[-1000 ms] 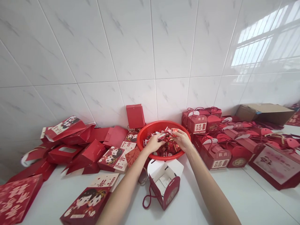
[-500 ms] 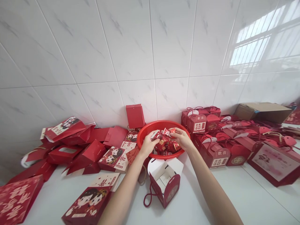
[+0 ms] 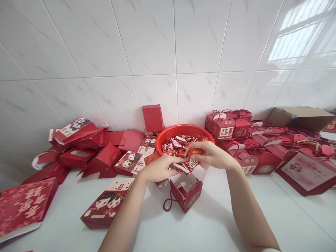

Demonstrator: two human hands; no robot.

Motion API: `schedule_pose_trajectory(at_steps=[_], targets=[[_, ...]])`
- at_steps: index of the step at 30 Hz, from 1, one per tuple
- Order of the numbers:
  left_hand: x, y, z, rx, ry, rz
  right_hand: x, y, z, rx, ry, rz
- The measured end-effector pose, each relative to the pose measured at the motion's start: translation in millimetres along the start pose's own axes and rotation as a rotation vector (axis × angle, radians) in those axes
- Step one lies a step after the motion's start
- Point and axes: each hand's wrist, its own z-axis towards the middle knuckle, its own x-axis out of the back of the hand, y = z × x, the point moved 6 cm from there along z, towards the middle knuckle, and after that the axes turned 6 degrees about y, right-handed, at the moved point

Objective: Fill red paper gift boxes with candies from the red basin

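Note:
Both my hands are over the near rim of a red plastic basket (image 3: 160,138), above an open red gift box (image 3: 193,196) with a rope handle. My left hand (image 3: 160,168) is closed on wrapped candies, red and white ones showing at its fingertips. My right hand (image 3: 214,154) pinches an orange-red wrapped candy (image 3: 195,152), with more wrappers just below it. Loose wrapped candies (image 3: 181,141) fill the basket. Something red lies inside the gift box, and my hands and the candies partly cover its opening.
Flattened and folded red boxes (image 3: 102,161) are heaped on the left, near a printed box (image 3: 107,206). Rows of closed red gift boxes (image 3: 225,127) stand on the right, with a cardboard carton (image 3: 299,115) behind. A tiled wall (image 3: 154,87) backs the white table (image 3: 199,231).
Both hands have come back from inside the basket to above the gift box, bringing candies. Something red now shows in the box, which looked white inside before. The view has tilted slightly.

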Motion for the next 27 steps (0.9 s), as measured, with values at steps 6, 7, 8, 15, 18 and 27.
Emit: schedule_pose_trajectory(at_steps=[6,7,8,15,18,27], targets=[[2.3,-13.6,-2.2,0.08,-0.059,0.095,-7.8,-6.1,-2.1,-0.013,-0.044,-0.189],[2.0,-13.2,-2.5,0.064,-0.075,0.103,-7.7,-6.3,-2.8,-0.017,-0.042,-0.207],[1.7,-12.5,-2.7,0.048,-0.088,0.112,-7.7,-6.2,-3.6,-0.026,-0.042,-0.223],[-1.9,-14.4,-6.0,0.112,-0.168,0.177,-18.5,-7.8,-6.2,-0.057,-0.169,-0.302],[4.3,-18.9,-9.6,0.156,-0.093,0.271,-25.2,-7.8,-4.9,-0.068,-0.205,-0.29],[6.3,-31.5,-21.9,0.286,-0.156,0.377,-44.2,-4.9,-1.3,-0.037,-0.27,-0.289]])
